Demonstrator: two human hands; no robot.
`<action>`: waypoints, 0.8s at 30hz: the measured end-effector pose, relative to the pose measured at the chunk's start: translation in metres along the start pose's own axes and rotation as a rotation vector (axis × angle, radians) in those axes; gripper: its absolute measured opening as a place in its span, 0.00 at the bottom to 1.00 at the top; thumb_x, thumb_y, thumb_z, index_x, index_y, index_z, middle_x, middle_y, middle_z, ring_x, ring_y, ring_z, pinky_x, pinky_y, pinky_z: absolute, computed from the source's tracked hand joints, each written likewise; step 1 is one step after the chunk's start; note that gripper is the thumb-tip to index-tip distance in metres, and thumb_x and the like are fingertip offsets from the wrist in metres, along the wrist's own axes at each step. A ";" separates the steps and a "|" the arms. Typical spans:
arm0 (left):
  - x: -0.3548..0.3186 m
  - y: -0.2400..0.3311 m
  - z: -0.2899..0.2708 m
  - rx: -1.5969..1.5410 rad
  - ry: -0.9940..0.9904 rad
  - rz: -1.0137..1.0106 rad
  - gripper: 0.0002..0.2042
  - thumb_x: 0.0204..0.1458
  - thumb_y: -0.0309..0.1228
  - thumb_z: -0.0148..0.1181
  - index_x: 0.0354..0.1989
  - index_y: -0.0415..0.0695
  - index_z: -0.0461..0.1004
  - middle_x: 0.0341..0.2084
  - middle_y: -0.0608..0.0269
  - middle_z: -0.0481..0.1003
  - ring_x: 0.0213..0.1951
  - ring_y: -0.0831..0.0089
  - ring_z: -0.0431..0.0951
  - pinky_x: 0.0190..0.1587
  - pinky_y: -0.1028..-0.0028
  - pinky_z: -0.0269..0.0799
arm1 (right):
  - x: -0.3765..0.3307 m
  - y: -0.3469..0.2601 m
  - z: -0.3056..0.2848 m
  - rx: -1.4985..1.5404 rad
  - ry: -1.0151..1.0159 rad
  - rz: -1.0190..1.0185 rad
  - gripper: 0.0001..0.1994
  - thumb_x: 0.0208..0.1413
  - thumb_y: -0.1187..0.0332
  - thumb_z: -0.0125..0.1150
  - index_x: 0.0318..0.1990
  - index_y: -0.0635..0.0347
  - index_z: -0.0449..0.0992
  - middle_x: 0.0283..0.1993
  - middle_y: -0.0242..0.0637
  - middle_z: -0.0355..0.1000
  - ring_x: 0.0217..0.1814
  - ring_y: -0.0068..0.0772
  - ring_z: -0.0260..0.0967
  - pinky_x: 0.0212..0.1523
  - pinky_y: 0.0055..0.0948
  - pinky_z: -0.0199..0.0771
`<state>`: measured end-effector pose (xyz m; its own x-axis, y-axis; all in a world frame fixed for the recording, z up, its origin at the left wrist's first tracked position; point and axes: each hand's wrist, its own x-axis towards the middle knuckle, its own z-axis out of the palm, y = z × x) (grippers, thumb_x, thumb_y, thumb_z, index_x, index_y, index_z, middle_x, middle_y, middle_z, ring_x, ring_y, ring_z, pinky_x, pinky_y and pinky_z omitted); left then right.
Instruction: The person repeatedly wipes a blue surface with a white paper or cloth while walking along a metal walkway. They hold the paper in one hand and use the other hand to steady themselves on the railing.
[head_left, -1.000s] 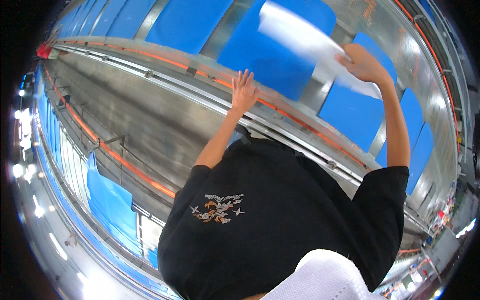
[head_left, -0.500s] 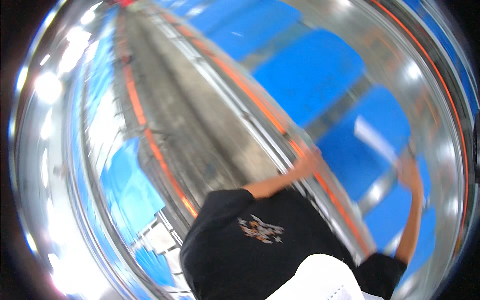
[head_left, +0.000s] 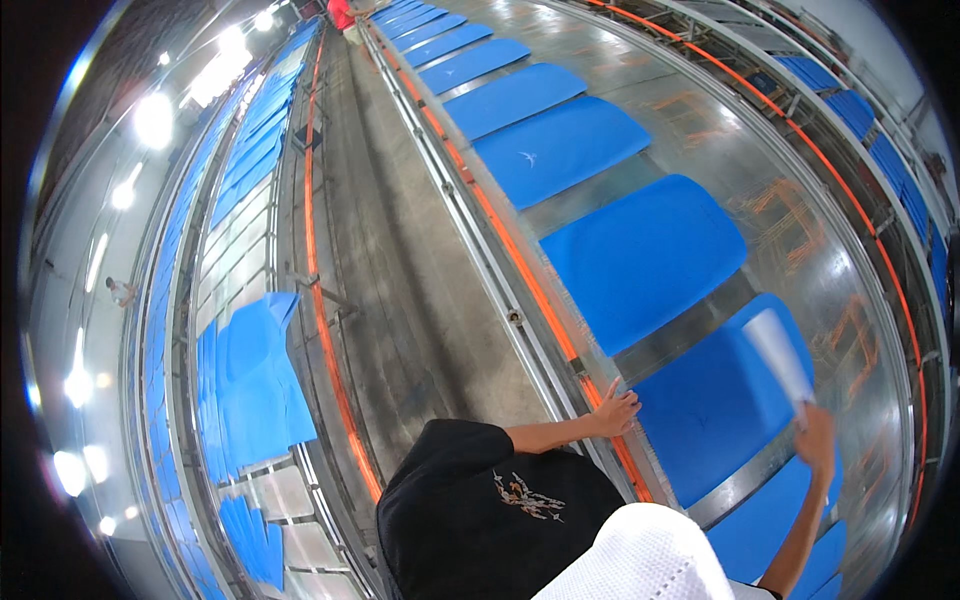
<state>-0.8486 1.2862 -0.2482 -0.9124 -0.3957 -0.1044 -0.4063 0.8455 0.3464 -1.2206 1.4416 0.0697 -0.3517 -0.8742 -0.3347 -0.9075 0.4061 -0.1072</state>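
My left hand [head_left: 617, 410] is at the table's near edge, beside the orange strip [head_left: 545, 305], with its fingers apart and slightly bent. Nothing shows in it. My right hand [head_left: 816, 437] is closed on one end of a long white flat strip [head_left: 778, 352], blurred by motion. The strip slants over the far right corner of a blue panel [head_left: 705, 410] with rounded far corners. This panel lies flat on the grey metal tabletop [head_left: 720, 145]. I cannot make out whether the strip touches it.
More blue panels [head_left: 645, 258] lie in a row along the table. Left of the aisle floor [head_left: 420, 250] stands another long table with stacked blue sheets [head_left: 262, 375]. A person in red [head_left: 341, 14] stands at the far end. A third rack [head_left: 870, 110] with blue pieces runs along the right.
The whole view has shifted and become sharper. Both hands appear lower in the picture. The white strip stays in my right hand, and my left hand remains at the table edge.
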 end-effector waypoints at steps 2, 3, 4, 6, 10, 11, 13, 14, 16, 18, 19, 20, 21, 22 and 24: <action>-0.008 -0.002 0.018 -0.025 0.073 -0.030 0.29 0.51 0.46 0.59 0.61 0.46 0.68 0.49 0.57 0.66 0.62 0.63 0.63 0.68 0.36 0.33 | -0.012 -0.070 -0.013 0.098 -0.410 -0.078 0.24 0.55 0.60 0.58 0.58 0.59 0.71 0.54 0.59 0.70 0.58 0.59 0.66 0.58 0.48 0.63; -0.012 -0.008 0.035 0.121 0.152 -0.014 0.29 0.51 0.45 0.59 0.61 0.45 0.67 0.50 0.57 0.66 0.63 0.63 0.62 0.68 0.35 0.34 | -0.009 -0.069 -0.014 0.090 -0.421 -0.042 0.25 0.56 0.57 0.58 0.58 0.60 0.70 0.55 0.59 0.70 0.59 0.58 0.65 0.59 0.48 0.63; -0.013 -0.017 0.053 0.273 0.232 0.015 0.29 0.51 0.45 0.59 0.61 0.45 0.67 0.51 0.57 0.65 0.63 0.63 0.62 0.68 0.35 0.34 | -0.012 -0.066 -0.016 0.088 -0.424 0.003 0.26 0.57 0.54 0.58 0.58 0.61 0.70 0.56 0.59 0.69 0.60 0.58 0.65 0.60 0.48 0.62; -0.006 -0.010 0.051 0.172 0.161 0.024 0.31 0.50 0.45 0.60 0.62 0.45 0.66 0.55 0.57 0.64 0.65 0.62 0.59 0.67 0.34 0.35 | -0.017 -0.001 0.014 -0.029 -0.205 0.135 0.30 0.59 0.49 0.56 0.60 0.64 0.67 0.59 0.58 0.67 0.64 0.55 0.63 0.62 0.46 0.61; -0.008 -0.003 0.017 -0.018 0.100 0.035 0.34 0.48 0.47 0.62 0.63 0.45 0.65 0.55 0.57 0.64 0.66 0.61 0.59 0.67 0.33 0.36 | 0.004 0.098 -0.001 0.126 0.424 0.221 0.26 0.59 0.69 0.54 0.66 0.62 0.63 0.52 0.53 0.71 0.56 0.56 0.65 0.57 0.49 0.62; -0.011 -0.003 0.018 -0.022 0.086 0.027 0.34 0.47 0.47 0.62 0.63 0.45 0.65 0.55 0.57 0.64 0.66 0.61 0.59 0.67 0.33 0.36 | 0.004 0.078 -0.008 0.064 0.455 0.234 0.26 0.56 0.72 0.54 0.65 0.62 0.64 0.50 0.54 0.71 0.54 0.56 0.65 0.56 0.50 0.62; -0.014 -0.004 0.017 -0.030 0.063 0.007 0.35 0.47 0.47 0.62 0.63 0.45 0.65 0.55 0.57 0.63 0.66 0.60 0.59 0.67 0.33 0.37 | -0.002 0.019 -0.019 -0.064 0.520 0.251 0.27 0.51 0.78 0.53 0.63 0.62 0.66 0.47 0.54 0.71 0.50 0.57 0.66 0.53 0.51 0.63; -0.008 -0.003 0.017 -0.024 0.095 0.031 0.34 0.47 0.47 0.62 0.63 0.45 0.65 0.55 0.57 0.63 0.66 0.60 0.58 0.66 0.33 0.38 | -0.009 0.030 -0.001 -0.107 0.555 0.120 0.28 0.47 0.78 0.52 0.60 0.60 0.69 0.45 0.56 0.71 0.48 0.58 0.66 0.51 0.53 0.64; -0.011 -0.004 0.023 -0.011 0.139 0.037 0.34 0.47 0.47 0.62 0.63 0.45 0.65 0.55 0.56 0.63 0.66 0.59 0.58 0.66 0.33 0.39 | -0.016 -0.002 -0.003 -0.036 -0.036 0.005 0.24 0.49 0.71 0.56 0.58 0.61 0.71 0.47 0.57 0.71 0.50 0.60 0.66 0.51 0.53 0.65; -0.018 -0.004 0.031 -0.006 0.169 0.043 0.34 0.48 0.47 0.62 0.63 0.45 0.64 0.55 0.56 0.63 0.66 0.59 0.57 0.65 0.33 0.41 | -0.027 -0.063 -0.017 0.070 -0.505 -0.098 0.26 0.53 0.60 0.60 0.57 0.65 0.70 0.53 0.58 0.70 0.55 0.60 0.66 0.55 0.50 0.65; -0.020 -0.006 0.033 0.001 0.187 0.047 0.34 0.48 0.47 0.62 0.63 0.45 0.64 0.55 0.55 0.63 0.66 0.59 0.57 0.65 0.33 0.42 | -0.027 -0.061 -0.019 0.073 -0.492 -0.051 0.27 0.54 0.57 0.61 0.57 0.66 0.70 0.54 0.58 0.70 0.57 0.60 0.66 0.56 0.48 0.65; -0.019 -0.008 0.038 0.048 0.187 0.040 0.34 0.49 0.47 0.61 0.63 0.45 0.64 0.56 0.55 0.63 0.67 0.59 0.57 0.65 0.33 0.42 | -0.028 -0.060 -0.020 0.074 -0.482 -0.003 0.29 0.54 0.54 0.61 0.57 0.67 0.70 0.56 0.58 0.69 0.59 0.60 0.65 0.57 0.47 0.65; -0.016 -0.010 0.040 0.099 0.186 0.038 0.34 0.49 0.47 0.61 0.63 0.45 0.64 0.56 0.55 0.62 0.67 0.59 0.56 0.65 0.33 0.42 | -0.031 -0.055 -0.020 0.077 -0.469 0.047 0.31 0.55 0.51 0.62 0.57 0.68 0.69 0.57 0.58 0.69 0.60 0.59 0.65 0.58 0.45 0.65; -0.016 -0.012 0.043 0.149 0.185 0.034 0.33 0.49 0.47 0.61 0.63 0.44 0.64 0.56 0.55 0.62 0.67 0.59 0.56 0.65 0.33 0.42 | -0.029 -0.026 -0.019 0.078 -0.310 0.129 0.32 0.56 0.49 0.60 0.59 0.67 0.68 0.59 0.57 0.68 0.63 0.58 0.64 0.61 0.43 0.64; -0.008 -0.005 0.027 0.028 0.132 0.053 0.33 0.50 0.47 0.61 0.63 0.44 0.64 0.56 0.54 0.62 0.67 0.59 0.56 0.65 0.32 0.42 | -0.028 0.039 -0.020 0.047 0.113 0.205 0.26 0.59 0.56 0.58 0.59 0.66 0.67 0.55 0.56 0.68 0.58 0.56 0.65 0.58 0.45 0.64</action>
<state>-0.8404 1.2947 -0.2740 -0.9190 -0.3924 0.0374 -0.3607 0.8754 0.3219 -1.2504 1.4766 0.0937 -0.5536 -0.7952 -0.2474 -0.8036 0.5881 -0.0920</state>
